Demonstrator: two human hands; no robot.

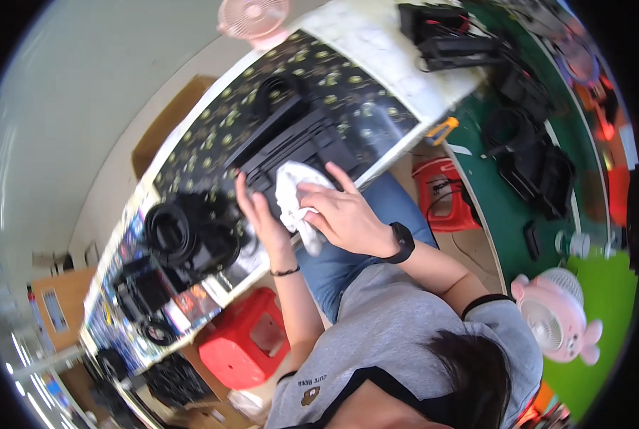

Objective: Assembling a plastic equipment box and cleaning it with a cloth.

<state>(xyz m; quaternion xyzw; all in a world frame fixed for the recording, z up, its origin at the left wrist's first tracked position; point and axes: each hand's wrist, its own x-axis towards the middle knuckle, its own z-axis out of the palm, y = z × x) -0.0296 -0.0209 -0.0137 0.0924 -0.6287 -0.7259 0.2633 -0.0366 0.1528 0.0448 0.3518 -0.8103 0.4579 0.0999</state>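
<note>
My right hand is closed on a bunched white cloth, pressing it against a black plastic device. Part of the cloth hangs off the near side over my lap. The device has long flat panels and a coil of black cable at its far end; my hands and the cloth hide its near part. At the device's left near corner rests my left hand, its fingers stretched out and apart. A black band circles each wrist, the right one with a watch.
The device lies on a dark patterned mat. Left of it sit black equipment and coiled cable. A pink fan stands at the far edge. Red stools flank me. Right, a green bench holds more black devices, a yellow cutter and another pink fan.
</note>
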